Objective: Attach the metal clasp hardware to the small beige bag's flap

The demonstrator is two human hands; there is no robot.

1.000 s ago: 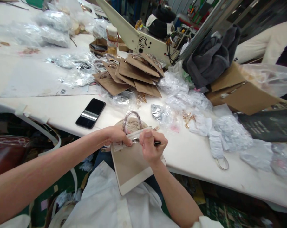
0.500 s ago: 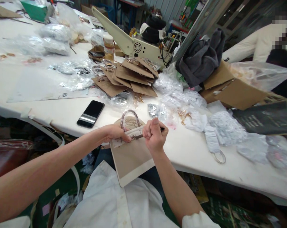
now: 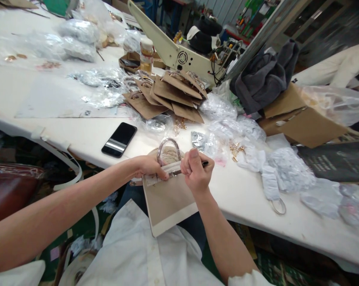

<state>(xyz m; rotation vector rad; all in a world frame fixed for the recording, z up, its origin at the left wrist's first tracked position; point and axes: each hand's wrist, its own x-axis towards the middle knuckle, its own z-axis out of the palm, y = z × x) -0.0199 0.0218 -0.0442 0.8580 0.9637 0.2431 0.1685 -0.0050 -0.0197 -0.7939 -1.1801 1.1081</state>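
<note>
A beige and cream handbag (image 3: 170, 202) with a wrapped, looped handle (image 3: 169, 140) leans from my lap against the table edge. My left hand (image 3: 152, 167) grips its top left edge, thumb on the front beside a small metal fitting. My right hand (image 3: 198, 171) is closed in a fist around a slim dark tool (image 3: 177, 172), screwdriver-like, thumb on top. Its black end sticks out on the right side of the fist, and its other end meets the fitting near my left thumb. Behind the bag's top edge sits a coil of beige cord (image 3: 169, 154).
A black phone (image 3: 119, 140) lies left of the bag. Beyond it are stacked brown-covered bags (image 3: 167, 95), a jar (image 3: 146, 55) and a cream machine (image 3: 179, 59). Plastic packets (image 3: 289, 163) and gold hardware (image 3: 236, 151) lie on the right, near a cardboard box (image 3: 307, 115). Another person's sleeve (image 3: 325, 67) shows far right.
The camera view has shifted slightly, so the table things appear a little further right and higher. Both hands keep the same hold on the bag and the tool.
</note>
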